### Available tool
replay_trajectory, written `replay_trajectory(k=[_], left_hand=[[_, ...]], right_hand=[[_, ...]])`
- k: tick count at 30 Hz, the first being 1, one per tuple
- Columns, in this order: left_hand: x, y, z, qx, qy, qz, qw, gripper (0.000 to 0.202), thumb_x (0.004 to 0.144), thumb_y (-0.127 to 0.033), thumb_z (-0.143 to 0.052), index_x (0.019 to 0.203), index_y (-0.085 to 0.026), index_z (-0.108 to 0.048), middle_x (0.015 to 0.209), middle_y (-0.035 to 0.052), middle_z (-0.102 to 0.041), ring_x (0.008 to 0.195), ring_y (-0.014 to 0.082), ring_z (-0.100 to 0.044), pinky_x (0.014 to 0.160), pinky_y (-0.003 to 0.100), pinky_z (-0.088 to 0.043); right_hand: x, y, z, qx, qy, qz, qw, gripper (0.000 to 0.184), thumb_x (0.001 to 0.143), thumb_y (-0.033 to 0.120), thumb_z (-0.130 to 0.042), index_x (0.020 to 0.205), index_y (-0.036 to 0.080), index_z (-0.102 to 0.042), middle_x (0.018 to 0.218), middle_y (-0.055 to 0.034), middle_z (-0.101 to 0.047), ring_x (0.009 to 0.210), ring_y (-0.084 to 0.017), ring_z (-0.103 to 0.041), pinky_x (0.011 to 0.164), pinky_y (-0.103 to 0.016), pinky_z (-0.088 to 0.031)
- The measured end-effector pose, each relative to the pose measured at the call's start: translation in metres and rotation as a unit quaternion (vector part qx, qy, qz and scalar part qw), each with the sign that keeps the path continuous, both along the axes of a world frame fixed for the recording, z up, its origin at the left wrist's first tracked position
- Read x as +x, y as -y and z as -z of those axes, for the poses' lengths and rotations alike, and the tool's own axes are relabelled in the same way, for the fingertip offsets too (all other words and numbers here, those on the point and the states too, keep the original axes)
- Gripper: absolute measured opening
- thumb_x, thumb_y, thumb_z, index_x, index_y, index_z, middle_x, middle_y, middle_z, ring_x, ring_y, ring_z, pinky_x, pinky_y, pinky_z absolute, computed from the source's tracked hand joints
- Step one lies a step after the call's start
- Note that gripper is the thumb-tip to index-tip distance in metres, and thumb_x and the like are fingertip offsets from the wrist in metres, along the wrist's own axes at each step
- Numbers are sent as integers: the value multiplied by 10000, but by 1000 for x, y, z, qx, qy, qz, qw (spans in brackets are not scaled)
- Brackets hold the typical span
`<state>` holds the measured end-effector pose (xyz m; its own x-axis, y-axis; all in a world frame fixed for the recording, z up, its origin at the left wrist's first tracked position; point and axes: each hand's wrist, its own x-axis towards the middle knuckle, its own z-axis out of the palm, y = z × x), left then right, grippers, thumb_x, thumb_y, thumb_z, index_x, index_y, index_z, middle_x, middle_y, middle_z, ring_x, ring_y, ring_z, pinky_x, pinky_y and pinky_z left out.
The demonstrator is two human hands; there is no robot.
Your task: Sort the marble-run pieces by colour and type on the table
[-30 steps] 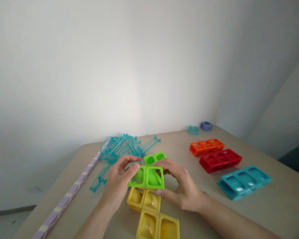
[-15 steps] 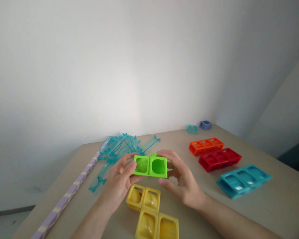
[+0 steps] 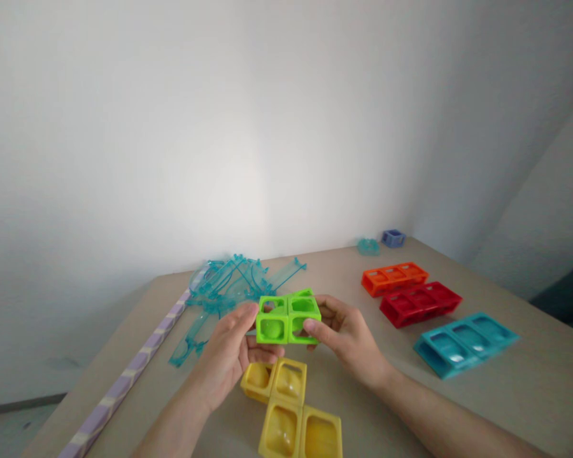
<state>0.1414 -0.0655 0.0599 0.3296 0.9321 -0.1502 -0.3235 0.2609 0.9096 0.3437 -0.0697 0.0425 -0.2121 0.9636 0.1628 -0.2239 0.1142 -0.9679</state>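
A bright green block of joined hollow cubes point(image 3: 288, 313) is held up between both hands above the table. My left hand point(image 3: 236, 346) grips its left end, thumb on the near side and fingers underneath. On the right end, my right hand point(image 3: 346, 334) is closed with the thumb on the front face and fingers behind. Below the hands lies a yellow block of joined hollow cubes point(image 3: 291, 407) in a stepped shape, its near edge cut off by the frame.
Clear teal track pieces point(image 3: 239, 280) lie piled at the back left beside a purple-and-cream striped strip point(image 3: 138, 369). Orange point(image 3: 395, 278), red point(image 3: 420, 303) and teal point(image 3: 465, 343) three-cell blocks sit at right. A small blue cube point(image 3: 393, 238) and a clear teal piece point(image 3: 368, 247) stand far back.
The green block has been tilted, so its upper cells now show as well as its front. My right thumb has moved up onto the front face, and the fingers of both hands have shifted.
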Motion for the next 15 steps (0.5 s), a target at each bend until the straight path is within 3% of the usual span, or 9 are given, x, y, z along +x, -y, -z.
replay_trajectory(k=[5, 11, 15], left_hand=[[-1, 0, -3, 25, 6, 7, 1000, 281, 881, -362, -596, 1061, -146, -579, 909, 100, -727, 667, 192, -722, 536, 248, -573], [-4, 0, 0, 116, -44, -27, 992, 350, 806, -269, -675, 1132, -184, -582, 1093, 98, -677, 854, 238, -704, 577, 282, -581], [-2, 3, 0, 159, -86, -60, 982, 510, 751, -207, -720, 1234, -214, -559, 1159, 90, -660, 983, 240, -673, 779, 318, -573]], right_hand=[[0, 1, 2, 8, -5, -6, 1000, 406, 727, 398, -789, 1004, 153, -622, 898, -73, -727, 748, -183, -689, 566, -250, -544], [1, -2, 1, -11, -14, 7, 1000, 410, 752, 486, -740, 956, 140, -656, 799, -59, -723, 688, -183, -684, 539, -253, -547], [1, -4, -2, -37, -17, 19, 999, 442, 733, 521, -741, 907, 121, -672, 743, -62, -719, 628, -167, -668, 518, -249, -545]])
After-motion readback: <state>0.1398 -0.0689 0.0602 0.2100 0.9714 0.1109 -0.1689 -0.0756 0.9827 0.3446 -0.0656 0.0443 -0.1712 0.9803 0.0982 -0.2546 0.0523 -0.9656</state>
